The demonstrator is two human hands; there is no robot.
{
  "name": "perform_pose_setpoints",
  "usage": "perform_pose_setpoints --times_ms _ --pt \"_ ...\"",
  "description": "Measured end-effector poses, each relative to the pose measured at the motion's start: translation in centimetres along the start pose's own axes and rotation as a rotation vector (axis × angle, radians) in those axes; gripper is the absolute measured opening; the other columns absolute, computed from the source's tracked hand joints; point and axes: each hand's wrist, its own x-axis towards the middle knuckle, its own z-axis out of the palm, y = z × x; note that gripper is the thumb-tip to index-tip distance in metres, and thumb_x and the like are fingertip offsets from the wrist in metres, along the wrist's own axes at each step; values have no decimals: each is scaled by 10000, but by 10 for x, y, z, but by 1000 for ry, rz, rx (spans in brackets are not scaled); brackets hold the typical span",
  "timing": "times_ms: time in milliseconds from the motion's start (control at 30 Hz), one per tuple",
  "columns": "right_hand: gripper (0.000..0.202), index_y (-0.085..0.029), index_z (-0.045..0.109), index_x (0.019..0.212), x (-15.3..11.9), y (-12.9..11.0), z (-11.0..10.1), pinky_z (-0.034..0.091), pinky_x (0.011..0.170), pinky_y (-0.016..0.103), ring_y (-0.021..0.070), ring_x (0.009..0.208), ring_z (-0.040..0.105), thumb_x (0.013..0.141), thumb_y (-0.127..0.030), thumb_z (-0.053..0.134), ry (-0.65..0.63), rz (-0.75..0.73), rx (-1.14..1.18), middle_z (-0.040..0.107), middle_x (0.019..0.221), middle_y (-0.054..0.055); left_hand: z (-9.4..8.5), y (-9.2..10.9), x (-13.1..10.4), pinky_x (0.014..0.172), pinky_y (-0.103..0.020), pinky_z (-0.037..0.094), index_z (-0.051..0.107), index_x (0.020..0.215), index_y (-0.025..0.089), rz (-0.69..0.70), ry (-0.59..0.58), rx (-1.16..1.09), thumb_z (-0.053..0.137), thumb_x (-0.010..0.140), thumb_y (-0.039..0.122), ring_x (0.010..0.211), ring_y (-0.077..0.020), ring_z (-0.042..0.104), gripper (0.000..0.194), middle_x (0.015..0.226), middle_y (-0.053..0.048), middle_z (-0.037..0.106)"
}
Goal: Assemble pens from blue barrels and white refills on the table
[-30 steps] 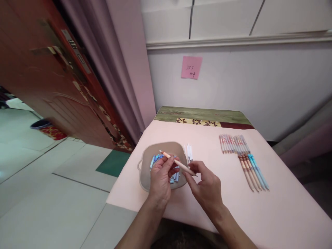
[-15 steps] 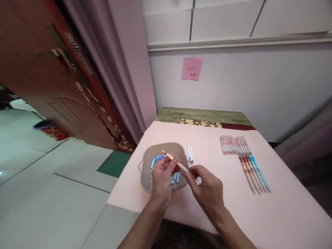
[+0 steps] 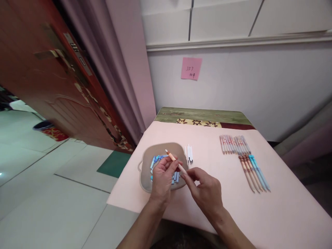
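A cream-and-brown pen (image 3: 171, 156) is held slantwise between my two hands, over the right side of a beige basin. My left hand (image 3: 161, 178) pinches its middle between thumb and fingers, leaving the brown end with a pale tip sticking out at upper left. Closed on the lower end of the same pen is my right hand (image 3: 206, 186), which hides that tip. Beneath my left hand, the beige basin (image 3: 145, 180) contains several blue pen parts (image 3: 153, 162), partly covered by the hand. White pen refills (image 3: 190, 154) lie just right of the basin.
Toward the right of the pink-covered table (image 3: 220, 214) lie a row of pale clear pens (image 3: 234, 144) and a row of brown and blue pens (image 3: 255, 174). A pink note (image 3: 191, 68) sticks to the wall behind. Left of the table stands a wooden door (image 3: 64, 79).
My right hand has slid slightly up and left along the pen, and its fingers now cover the lower tip that showed before. The pen's brown end has shifted a little right.
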Motion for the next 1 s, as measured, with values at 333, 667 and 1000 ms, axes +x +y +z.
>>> perform_pose_setpoints --times_ms 333,667,1000 --pt "176 -227 664 814 0 1 -2 390 566 208 131 620 626 793 -402 656 -18 58 -19 694 713 -15 3 -3 0 588 -209 451 654 819 130 14 38 68 766 647 304 610 -109 599 269 703 -31 689" --pt "181 -242 685 780 1 4 -3 396 536 211 124 570 605 826 -402 613 -141 128 97 696 698 -13 2 -3 0 601 -236 458 638 871 141 23 -15 122 764 647 345 616 -131 607 328 703 -31 687" --pt "350 -178 621 1016 13 13 -10 466 583 238 155 649 587 806 -458 634 41 444 682 656 680 19 -38 2 -25 840 -378 447 651 916 206 470 -299 1181 743 684 242 959 -251 576 252 955 -54 659"
